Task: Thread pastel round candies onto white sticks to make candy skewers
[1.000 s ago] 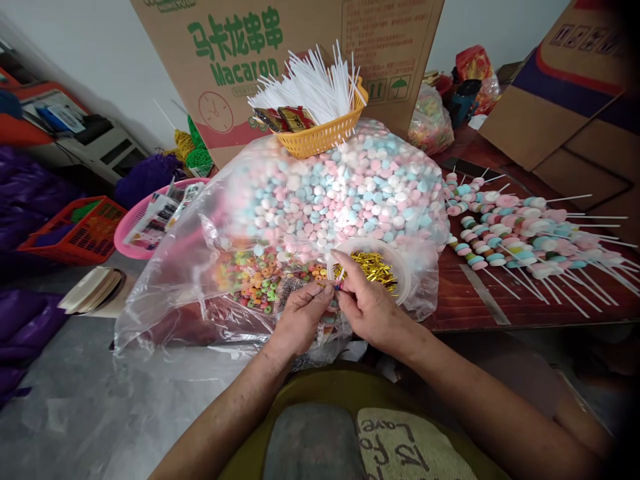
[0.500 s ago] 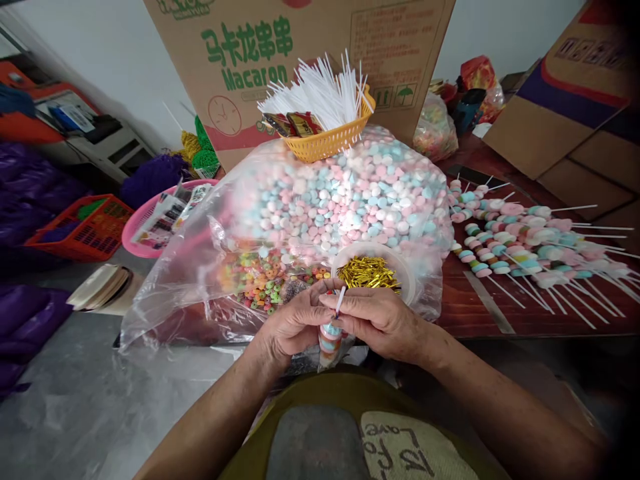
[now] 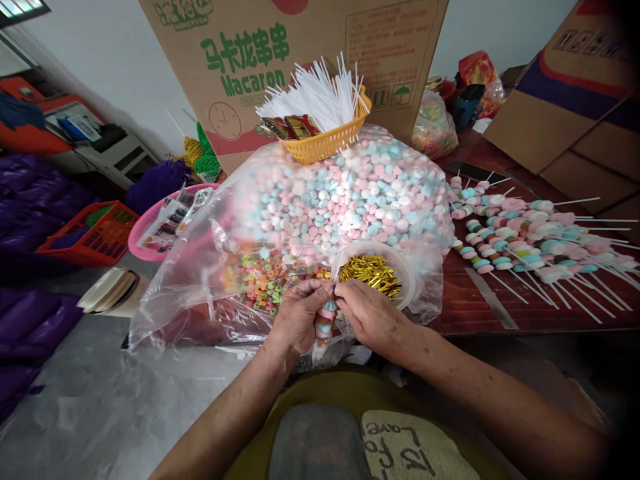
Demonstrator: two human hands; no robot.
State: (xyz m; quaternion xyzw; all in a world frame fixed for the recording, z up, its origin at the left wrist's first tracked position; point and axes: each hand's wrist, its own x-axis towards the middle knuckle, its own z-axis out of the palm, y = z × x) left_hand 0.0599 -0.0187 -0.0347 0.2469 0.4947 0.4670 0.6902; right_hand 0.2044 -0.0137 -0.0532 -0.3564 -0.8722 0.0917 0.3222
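Marshmallow skewer (image 3: 325,323) in both hands, right at the middle, between the tub and the wearer's lap!
Dark-red table (image 3: 463,323) underneath it all, the Macaron carton (image 3: 315,30) towering at the back, and spread before it a big clear plastic bag (image 3: 173,313) full of pink, white and blue marshmallows (image 3: 300,197). Over on the right, a heap of loaded skewers (image 3: 540,233), bare stick ends jutting out; up on the bag, a yellow basket (image 3: 325,143) bristling with white sticks (image 3: 320,97). Nearer in, a round tub (image 3: 410,283) of gold twist ties (image 3: 367,275), just beyond the right hand (image 3: 375,320), whose closed fingertips pinch the skewer's upper end. Left hand (image 3: 296,320) grips that same end, thumb and fingers together, coloured discs hanging below.
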